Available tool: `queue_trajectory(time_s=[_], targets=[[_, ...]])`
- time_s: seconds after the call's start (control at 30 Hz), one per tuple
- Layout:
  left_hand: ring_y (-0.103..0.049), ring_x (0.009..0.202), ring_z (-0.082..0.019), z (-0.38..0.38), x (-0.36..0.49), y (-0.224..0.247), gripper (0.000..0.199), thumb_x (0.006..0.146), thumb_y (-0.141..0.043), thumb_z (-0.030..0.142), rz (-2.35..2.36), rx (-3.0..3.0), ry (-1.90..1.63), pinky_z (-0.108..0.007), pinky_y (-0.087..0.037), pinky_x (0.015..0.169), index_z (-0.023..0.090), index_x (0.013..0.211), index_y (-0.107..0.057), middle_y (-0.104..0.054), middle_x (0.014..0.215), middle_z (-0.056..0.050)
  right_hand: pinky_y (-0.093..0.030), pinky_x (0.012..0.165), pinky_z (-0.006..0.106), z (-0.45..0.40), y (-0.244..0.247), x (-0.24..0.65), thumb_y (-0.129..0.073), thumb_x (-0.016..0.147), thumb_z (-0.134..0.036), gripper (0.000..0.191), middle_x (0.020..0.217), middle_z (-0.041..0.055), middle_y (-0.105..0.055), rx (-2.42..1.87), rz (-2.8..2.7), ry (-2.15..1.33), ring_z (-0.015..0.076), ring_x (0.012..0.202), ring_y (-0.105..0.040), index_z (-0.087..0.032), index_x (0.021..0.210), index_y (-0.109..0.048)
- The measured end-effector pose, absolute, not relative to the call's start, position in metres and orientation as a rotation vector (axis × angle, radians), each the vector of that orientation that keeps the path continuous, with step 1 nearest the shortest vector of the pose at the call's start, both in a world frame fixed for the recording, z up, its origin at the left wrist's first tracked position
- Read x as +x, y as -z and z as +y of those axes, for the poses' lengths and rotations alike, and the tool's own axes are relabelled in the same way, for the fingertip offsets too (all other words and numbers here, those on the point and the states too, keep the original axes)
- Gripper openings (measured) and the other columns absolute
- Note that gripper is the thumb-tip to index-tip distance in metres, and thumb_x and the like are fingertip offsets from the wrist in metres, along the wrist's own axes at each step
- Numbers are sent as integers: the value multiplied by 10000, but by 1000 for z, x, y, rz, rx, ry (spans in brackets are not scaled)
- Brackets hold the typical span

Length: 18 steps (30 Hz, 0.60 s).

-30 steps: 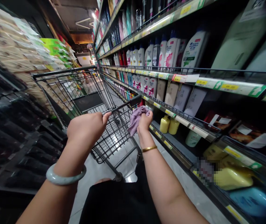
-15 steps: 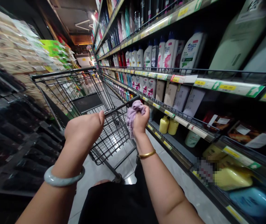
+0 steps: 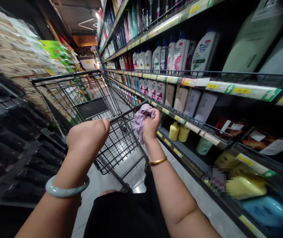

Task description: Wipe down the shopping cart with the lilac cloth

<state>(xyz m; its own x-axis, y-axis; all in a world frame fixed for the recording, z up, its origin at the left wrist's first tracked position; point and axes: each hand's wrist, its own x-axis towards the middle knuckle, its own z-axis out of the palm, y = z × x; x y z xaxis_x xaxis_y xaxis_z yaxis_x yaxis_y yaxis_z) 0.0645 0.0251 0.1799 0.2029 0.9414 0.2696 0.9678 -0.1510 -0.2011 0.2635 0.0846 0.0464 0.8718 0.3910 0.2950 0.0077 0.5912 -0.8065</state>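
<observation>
My left hand (image 3: pixel 88 134) is wrapped round the near handle bar of a wire shopping cart (image 3: pixel 116 147), knuckles up, at its left part. A pale green bangle (image 3: pixel 67 187) circles that wrist. In my right hand (image 3: pixel 152 125) is a crumpled light purple cloth (image 3: pixel 141 121), bunched in closed fingers by the right end of the handle. Part of the cloth is hidden behind the fingers, and whether it presses on the bar I cannot tell. A gold bracelet (image 3: pixel 158 161) sits on the right wrist. No goods show in the visible part of the cart.
Shelves on the right hold shampoo bottles (image 3: pixel 180 54), yellow bottles (image 3: pixel 174 131) and a blue bottle (image 3: pixel 267 210) behind wire rails (image 3: pixel 196 71). Stacked packages (image 3: pixel 9 43) and dark wrapped goods (image 3: pixel 9 142) line the left. The tiled floor (image 3: pixel 133 168) shows under the cart.
The purple cloth has shifted and looks more spread over the front of my right hand, which has moved very slightly right. My left hand keeps its hold on the cart handle.
</observation>
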Motion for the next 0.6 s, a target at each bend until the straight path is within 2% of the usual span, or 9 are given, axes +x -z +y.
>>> queue_trajectory(time_s=[0.17, 0.37, 0.5, 0.6], targets=[[-739, 1013, -428, 25, 63, -181, 808, 1038, -83, 496, -1798, -2179, 108, -444, -514, 708, 194, 1017, -833, -796, 1066, -221, -516, 932, 309, 81, -42, 274, -523, 728, -124, 208, 930, -8, -630, -985, -204, -368, 138, 870, -587, -205, 916, -560], [-748, 963, -426, 26, 65, -179, 796, 1039, -77, 452, -1730, -2153, 119, -444, -501, 673, 180, 984, -823, -792, 989, -222, -500, 945, 283, 67, -70, 235, -555, 827, -187, 151, 1007, 3, -616, -839, -711, -86, 135, 941, -578, -217, 971, -590], [-749, 935, -412, 25, 66, -179, 789, 1042, -87, 461, -1727, -2159, 115, -433, -485, 652, 177, 975, -821, -794, 973, -214, -494, 932, 297, 75, -46, 234, -543, 756, -137, 167, 958, -1, -605, -962, -539, -171, 144, 911, -552, -208, 904, -576], [-747, 955, -414, 25, 64, -179, 811, 1044, -75, 478, -1730, -2173, 122, -440, -489, 658, 176, 991, -825, -797, 995, -216, -498, 889, 301, 81, -36, 246, -513, 774, -135, 155, 900, -14, -577, -989, -446, -223, 145, 851, -529, -215, 905, -539]])
